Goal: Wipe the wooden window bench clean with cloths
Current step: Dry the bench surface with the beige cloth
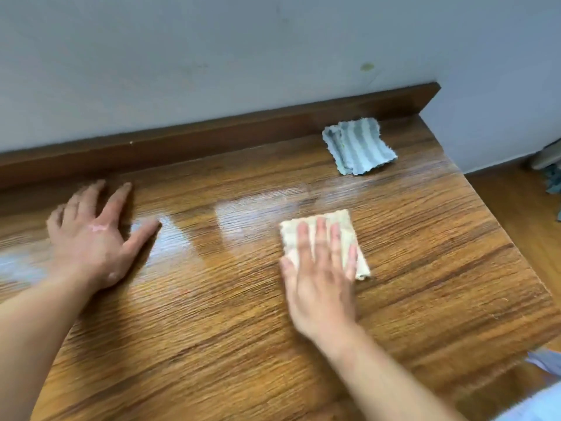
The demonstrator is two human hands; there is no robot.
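Her right hand lies flat, fingers straight, pressing the beige cloth mid-bench, so I'd keep that even palm pressure along the grain of the wooden bench, left hand spread open bracing, striped cloth spare by the wall.

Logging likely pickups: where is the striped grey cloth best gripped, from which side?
Pinch the striped grey cloth at its near wavy edge, likely from the front with the right hand; it lies flat and the back rail crowds its far side.

Grey wall (1 greenish stain), wooden floor.
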